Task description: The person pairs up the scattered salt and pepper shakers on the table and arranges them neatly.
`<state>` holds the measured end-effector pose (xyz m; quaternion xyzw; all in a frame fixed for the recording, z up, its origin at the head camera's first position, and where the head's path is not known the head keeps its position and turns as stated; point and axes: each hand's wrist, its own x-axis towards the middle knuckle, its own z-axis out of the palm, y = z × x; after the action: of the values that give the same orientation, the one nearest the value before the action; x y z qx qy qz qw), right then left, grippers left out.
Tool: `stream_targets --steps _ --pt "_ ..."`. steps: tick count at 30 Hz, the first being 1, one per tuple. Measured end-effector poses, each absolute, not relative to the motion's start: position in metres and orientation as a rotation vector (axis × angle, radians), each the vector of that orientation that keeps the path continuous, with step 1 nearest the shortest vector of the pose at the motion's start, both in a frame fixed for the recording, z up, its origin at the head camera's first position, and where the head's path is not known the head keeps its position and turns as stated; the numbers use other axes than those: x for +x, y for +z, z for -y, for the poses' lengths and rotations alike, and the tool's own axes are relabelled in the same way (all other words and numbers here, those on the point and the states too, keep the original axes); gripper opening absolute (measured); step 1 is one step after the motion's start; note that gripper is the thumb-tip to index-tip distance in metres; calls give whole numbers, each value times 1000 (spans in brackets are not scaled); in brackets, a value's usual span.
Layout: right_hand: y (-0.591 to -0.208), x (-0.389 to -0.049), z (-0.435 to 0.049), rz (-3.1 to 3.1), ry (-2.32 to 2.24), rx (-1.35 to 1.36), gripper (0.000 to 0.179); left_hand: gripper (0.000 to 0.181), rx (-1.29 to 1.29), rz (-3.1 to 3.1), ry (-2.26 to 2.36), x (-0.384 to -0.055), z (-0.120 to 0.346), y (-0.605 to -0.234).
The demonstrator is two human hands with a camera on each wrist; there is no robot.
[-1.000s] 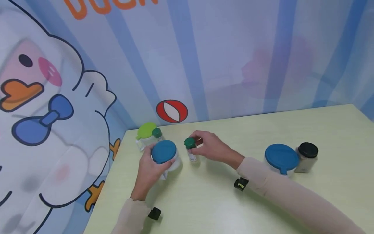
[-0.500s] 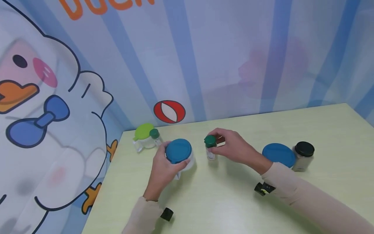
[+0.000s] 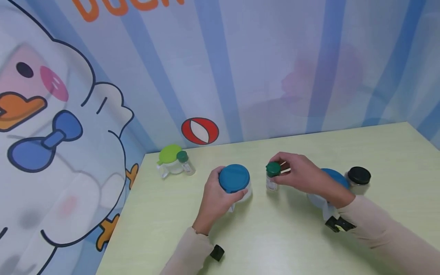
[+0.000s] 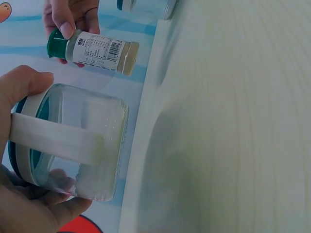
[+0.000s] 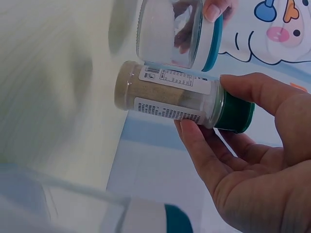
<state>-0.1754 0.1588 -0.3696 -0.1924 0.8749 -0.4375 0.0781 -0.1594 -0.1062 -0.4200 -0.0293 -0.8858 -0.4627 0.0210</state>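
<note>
Near the middle of the table, my left hand (image 3: 220,194) grips a clear jar (image 4: 92,107) by its upper part, fingers and thumb around its blue lid (image 3: 234,178). A white handle (image 4: 58,138) runs down the jar's side. To its right, my right hand (image 3: 302,173) pinches a small spice bottle (image 5: 165,94) between thumb and fingers, just at and below its green cap (image 3: 273,169). Tan powder and a printed label show on the bottle. Both containers are upright and a short gap apart, their shadows on the table below.
At the back left stand a lime-lidded container (image 3: 170,154) and another green-capped bottle (image 3: 187,166). A second blue-lidded jar (image 3: 317,200) is partly hidden behind the right forearm, next to a black-lidded jar (image 3: 358,176). A cartoon-printed wall (image 3: 268,76) borders the pale table (image 3: 261,244).
Both hands have moved to the right along the table, carrying the blue-lidded jar and the spice bottle. The right forearm now overlaps the second blue-lidded jar.
</note>
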Motion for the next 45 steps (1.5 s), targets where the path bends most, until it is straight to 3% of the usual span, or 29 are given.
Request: stream_targets --steps 29,39,45 --pt "-373 -161 -195 -2783 -964 -732 41 96 -211 2752 -1523 -150 33 -439" --pt "-367 -159 -200 -2787 -947 -774 44 103 -237 2835 -1592 -141 30 -434" --pt "-363 -157 -203 -2793 -929 -785 42 95 -333 2855 -1565 -137 34 -432"
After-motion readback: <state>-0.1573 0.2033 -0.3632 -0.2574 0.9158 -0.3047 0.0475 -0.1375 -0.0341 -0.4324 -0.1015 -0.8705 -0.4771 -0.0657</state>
